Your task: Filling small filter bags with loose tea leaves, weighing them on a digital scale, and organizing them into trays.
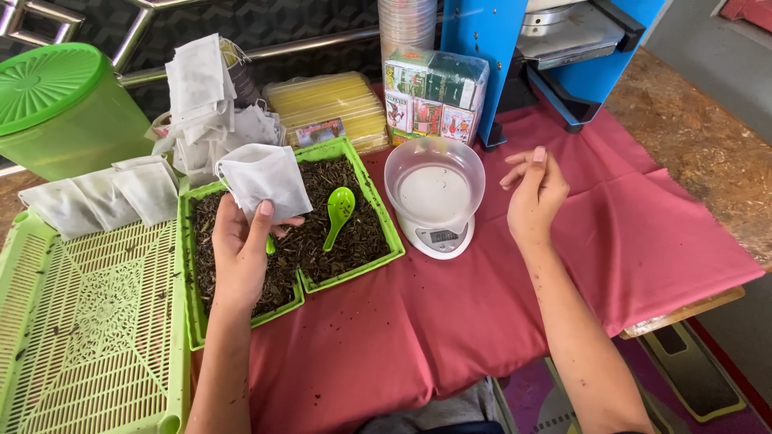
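Note:
My left hand (241, 245) holds a white filter bag (264, 178) by its lower edge, above two green trays of loose dark tea leaves (358, 233). A green plastic spoon (338, 213) lies in the right tray. My right hand (532, 193) hovers empty with fingers apart, just right of a small white kitchen scale (434, 233) that carries a clear bowl (434, 173).
A pile of empty white bags (213, 112) stands behind the trays, and filled bags (100, 197) lie on a green slotted tray (88, 321) at left. A green lidded bucket (56, 104), a yellow packet (330, 104), boxed cartons (434, 92) and a blue machine (555, 48) line the back. A red cloth (627, 233) covers the table.

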